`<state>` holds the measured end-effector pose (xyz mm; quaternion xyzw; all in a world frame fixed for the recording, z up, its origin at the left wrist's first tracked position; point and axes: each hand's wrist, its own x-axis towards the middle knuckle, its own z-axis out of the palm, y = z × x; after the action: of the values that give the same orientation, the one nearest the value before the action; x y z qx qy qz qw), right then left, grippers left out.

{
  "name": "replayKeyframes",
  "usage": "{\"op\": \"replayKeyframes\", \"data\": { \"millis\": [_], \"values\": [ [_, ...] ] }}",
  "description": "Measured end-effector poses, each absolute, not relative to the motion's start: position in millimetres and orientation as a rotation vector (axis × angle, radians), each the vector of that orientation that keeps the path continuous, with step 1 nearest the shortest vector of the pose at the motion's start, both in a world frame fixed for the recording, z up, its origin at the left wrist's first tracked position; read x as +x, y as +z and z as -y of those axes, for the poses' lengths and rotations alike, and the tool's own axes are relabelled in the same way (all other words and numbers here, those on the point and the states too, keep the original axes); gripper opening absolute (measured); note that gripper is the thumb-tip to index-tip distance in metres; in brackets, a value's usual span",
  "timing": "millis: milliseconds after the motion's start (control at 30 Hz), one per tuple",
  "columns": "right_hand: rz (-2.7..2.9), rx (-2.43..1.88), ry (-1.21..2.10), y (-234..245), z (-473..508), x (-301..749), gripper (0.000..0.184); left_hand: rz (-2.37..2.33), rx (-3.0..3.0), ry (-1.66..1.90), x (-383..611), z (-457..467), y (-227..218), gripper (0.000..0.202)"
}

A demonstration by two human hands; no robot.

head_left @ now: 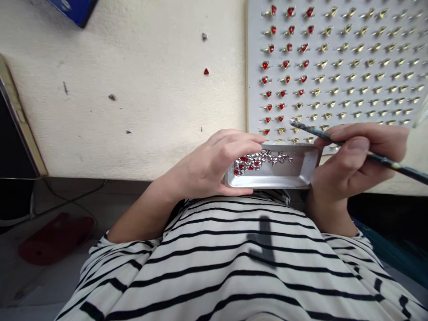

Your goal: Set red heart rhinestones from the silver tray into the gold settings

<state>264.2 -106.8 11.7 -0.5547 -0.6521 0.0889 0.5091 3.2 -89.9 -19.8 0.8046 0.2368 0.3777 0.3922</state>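
Note:
My left hand (220, 162) grips the left end of a small silver metal tray (294, 182), thumb and fingers along its two long sides. Inside lie many small triangular gems (261, 159), most showing silver backs and a few red faces. My right hand (361, 156) pinches a thin dark stick (316, 131) with a worn, paint-marked shaft; its tip is at the lower left of a pale board (256, 53). Rows of gold rings (347, 29) stand in the board. The leftmost columns carry red triangular stones (290, 12); the others have bare gold settings.
On the cream table (150, 49) lie a loose red gem (206, 71), a silver-backed gem (204, 37), another grey piece (112, 96) and small scraps. A blue object (75, 9) sits at the top left. A dark gold-edged device (20, 120) lies at the left edge.

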Motion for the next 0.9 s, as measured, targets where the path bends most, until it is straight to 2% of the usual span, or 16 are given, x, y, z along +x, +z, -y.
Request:
{"op": "replayKeyframes", "data": {
  "millis": [900],
  "values": [
    [1.544,-1.328,0.215,11.9,107.5,263.7,0.026,-0.592,2.041,1.007,2.8,90.5,-20.2,0.077]
  ]
}}
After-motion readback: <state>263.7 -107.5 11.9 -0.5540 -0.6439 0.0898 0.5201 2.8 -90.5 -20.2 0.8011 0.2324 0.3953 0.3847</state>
